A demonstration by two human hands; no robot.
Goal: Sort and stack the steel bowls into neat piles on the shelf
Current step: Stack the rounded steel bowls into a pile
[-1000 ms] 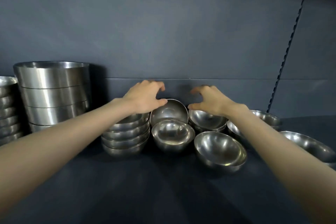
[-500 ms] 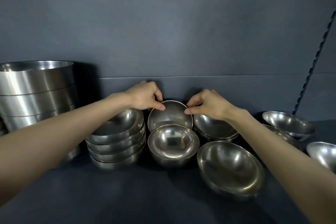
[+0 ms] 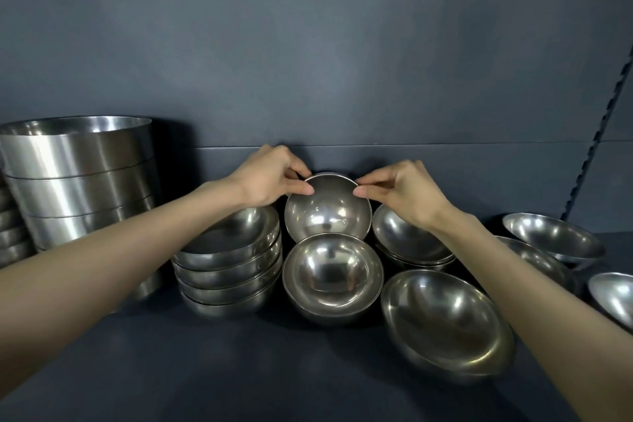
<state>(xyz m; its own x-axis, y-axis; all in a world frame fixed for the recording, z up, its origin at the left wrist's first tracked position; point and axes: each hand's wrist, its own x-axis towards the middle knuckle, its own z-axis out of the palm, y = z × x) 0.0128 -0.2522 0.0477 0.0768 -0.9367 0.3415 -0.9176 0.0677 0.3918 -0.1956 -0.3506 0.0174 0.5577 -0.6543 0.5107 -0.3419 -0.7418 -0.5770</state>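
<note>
A small steel bowl [image 3: 327,212] stands tilted on edge at the back of the shelf, its hollow facing me. My left hand [image 3: 270,178] pinches its upper left rim and my right hand [image 3: 400,192] pinches its upper right rim. Just in front of it sits another small bowl [image 3: 332,274], upright. To the left is a stack of several bowls [image 3: 229,260]. A low stack of bowls [image 3: 407,240] lies under my right wrist, and a wider bowl [image 3: 445,325] rests at the front right.
Tall stacks of large steel pans [image 3: 78,175] stand at the far left. More bowls [image 3: 555,243] lie at the right, one [image 3: 613,295] cut off by the frame edge. The dark shelf floor [image 3: 239,370] extends toward me; the back wall is close behind the held bowl.
Both hands went from hovering over the tilted bowl to pinching its rim, and they now hold it a little more upright. The view has come closer.
</note>
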